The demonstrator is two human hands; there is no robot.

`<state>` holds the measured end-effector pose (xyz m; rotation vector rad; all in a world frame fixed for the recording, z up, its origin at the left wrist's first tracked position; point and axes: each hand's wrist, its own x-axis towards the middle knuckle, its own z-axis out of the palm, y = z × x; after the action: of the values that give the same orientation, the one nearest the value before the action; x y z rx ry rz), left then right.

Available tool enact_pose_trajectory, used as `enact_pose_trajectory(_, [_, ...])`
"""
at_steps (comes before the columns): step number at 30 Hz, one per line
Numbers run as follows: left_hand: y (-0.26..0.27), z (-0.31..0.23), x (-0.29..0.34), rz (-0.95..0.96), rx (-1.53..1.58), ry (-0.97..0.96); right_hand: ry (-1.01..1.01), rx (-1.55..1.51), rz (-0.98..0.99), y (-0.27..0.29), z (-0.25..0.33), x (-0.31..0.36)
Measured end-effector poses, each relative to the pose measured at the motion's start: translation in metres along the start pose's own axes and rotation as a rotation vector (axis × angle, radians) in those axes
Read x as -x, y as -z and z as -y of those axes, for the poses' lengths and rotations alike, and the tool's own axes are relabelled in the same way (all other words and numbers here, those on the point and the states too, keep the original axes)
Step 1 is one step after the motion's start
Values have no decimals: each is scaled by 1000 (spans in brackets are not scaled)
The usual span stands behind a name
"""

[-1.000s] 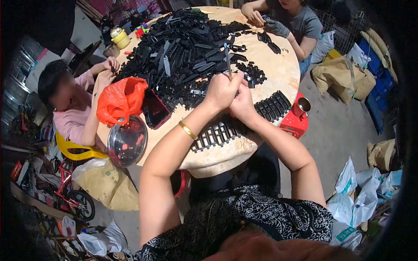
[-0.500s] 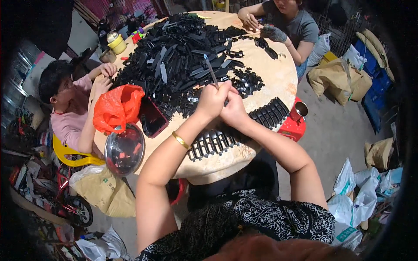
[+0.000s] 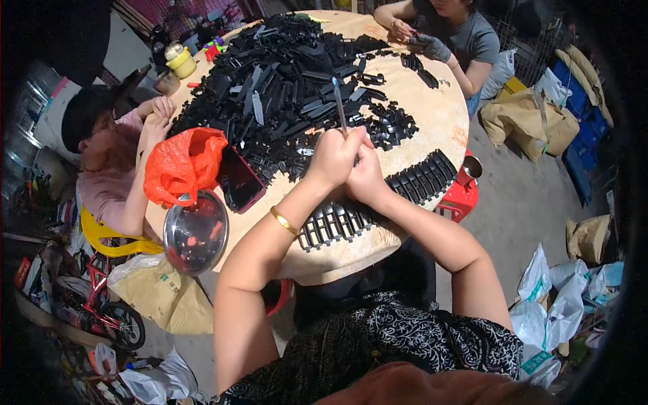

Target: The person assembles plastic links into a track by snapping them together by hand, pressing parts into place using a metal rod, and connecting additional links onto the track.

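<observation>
My left hand (image 3: pixel 332 160), below a gold bangle (image 3: pixel 283 221), is closed round a thin pen-like stick (image 3: pixel 339 106) whose blue tip points up and away from me. Pressed against it, my right hand (image 3: pixel 366 177) is closed too; anything in its fingers is hidden. Both hands are over the near part of a round table (image 3: pixel 439 121). Under my wrists lies a row of joined black plastic pieces (image 3: pixel 332 228), partly covered by my arms. A second black row (image 3: pixel 425 177) curves along the table's edge to the right. A large heap of loose black plastic parts (image 3: pixel 290 81) spreads beyond my hands.
Left of my arm are a phone (image 3: pixel 241 181), a red plastic bag (image 3: pixel 183 165) and a metal bowl (image 3: pixel 196 233). One person (image 3: pixel 108 155) sits at the left, another (image 3: pixel 466 40) at the far right. A red stool (image 3: pixel 461 202) holds a metal cup (image 3: pixel 470 169).
The pen-like stick has tilted more upright, and my hands have shifted slightly in the picture. The whole table view has moved a little right. The person at the left has lowered their head.
</observation>
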<state>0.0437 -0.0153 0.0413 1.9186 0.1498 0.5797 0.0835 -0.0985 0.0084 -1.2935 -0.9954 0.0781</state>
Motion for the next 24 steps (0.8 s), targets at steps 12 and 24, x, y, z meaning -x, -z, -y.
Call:
enact_pose_trajectory(12, [13, -9, 14, -11, -2, -7, -21, 53, 6, -11, -1, 6])
enact_pose_trajectory(24, [20, -14, 17, -71, -68, -18, -121, -73, 64, -19, 13, 4])
